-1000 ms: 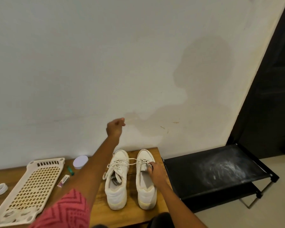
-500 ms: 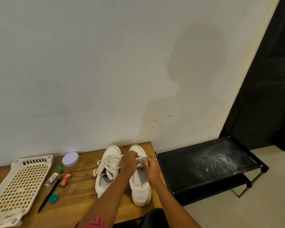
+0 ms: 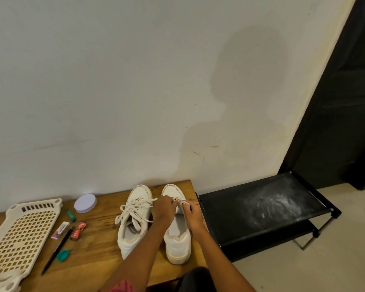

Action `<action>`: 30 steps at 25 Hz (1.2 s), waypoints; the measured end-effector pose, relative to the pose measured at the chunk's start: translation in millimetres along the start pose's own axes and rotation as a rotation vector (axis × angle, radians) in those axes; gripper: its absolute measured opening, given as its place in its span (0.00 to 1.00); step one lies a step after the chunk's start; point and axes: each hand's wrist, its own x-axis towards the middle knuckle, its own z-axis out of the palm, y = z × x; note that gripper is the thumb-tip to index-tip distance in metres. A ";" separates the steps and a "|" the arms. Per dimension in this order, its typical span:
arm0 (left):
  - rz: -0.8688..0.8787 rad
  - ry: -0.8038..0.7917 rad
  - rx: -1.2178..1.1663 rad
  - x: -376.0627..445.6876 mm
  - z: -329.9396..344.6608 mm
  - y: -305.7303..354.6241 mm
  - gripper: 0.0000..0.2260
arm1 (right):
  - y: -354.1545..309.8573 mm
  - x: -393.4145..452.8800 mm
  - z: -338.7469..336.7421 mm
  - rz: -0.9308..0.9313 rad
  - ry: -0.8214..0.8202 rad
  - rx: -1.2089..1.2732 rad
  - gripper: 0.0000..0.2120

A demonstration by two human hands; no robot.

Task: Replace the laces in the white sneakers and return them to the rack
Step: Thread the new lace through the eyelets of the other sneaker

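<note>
Wooden table (image 3: 97, 258) holds basket (image 3: 17, 234), pen (image 3: 56, 250) beside 2 sneakers (image 3: 135, 220).

sneakers (image 3: 154, 220) on table (image 3: 97, 256) | tray (image 3: 19, 234) left | rack (image 3: 261, 209) right of table

Stained pale wall (image 3: 135, 91), wooden table (image 3: 97, 249), dark doorway (image 3: 346, 123), beige floor (image 3: 335, 260)

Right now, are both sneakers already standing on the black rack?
No, both sneakers stand on the wooden table, left of the black rack.
</note>
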 end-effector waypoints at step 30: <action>0.081 0.192 -0.215 -14.9 24.4 -15.6 0.13 | 5.1 3.8 0.4 0.076 0.032 0.048 0.08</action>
